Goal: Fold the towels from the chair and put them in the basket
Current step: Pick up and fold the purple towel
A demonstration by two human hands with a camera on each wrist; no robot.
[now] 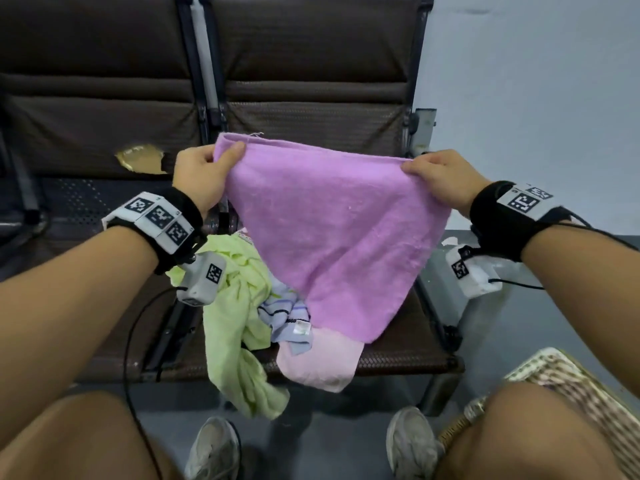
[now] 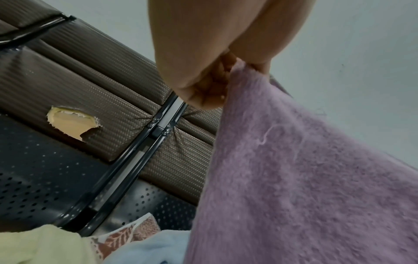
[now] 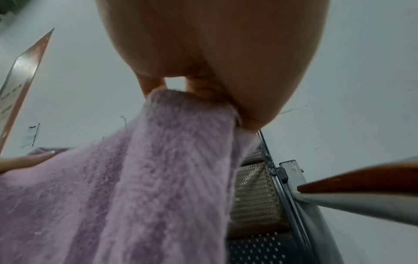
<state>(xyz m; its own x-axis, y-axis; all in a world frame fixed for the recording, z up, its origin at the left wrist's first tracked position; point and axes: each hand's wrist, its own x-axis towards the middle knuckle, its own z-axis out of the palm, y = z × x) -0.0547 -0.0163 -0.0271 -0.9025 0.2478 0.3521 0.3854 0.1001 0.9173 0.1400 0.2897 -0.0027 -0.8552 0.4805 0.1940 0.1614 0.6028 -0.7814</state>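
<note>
Now both hands are holding the purple towel up above the chair: the left hand is pinching one top corner, the right hand the other. Below it, more towels are lying heaped on the chair, with the basket beside the chair's right end.

Neighbouring brown seat on the left shows a torn patch in its backrest, exposing yellow padding. A pale wall stands behind, a grey floor below. Two worn grey shoes rest on it.
</note>
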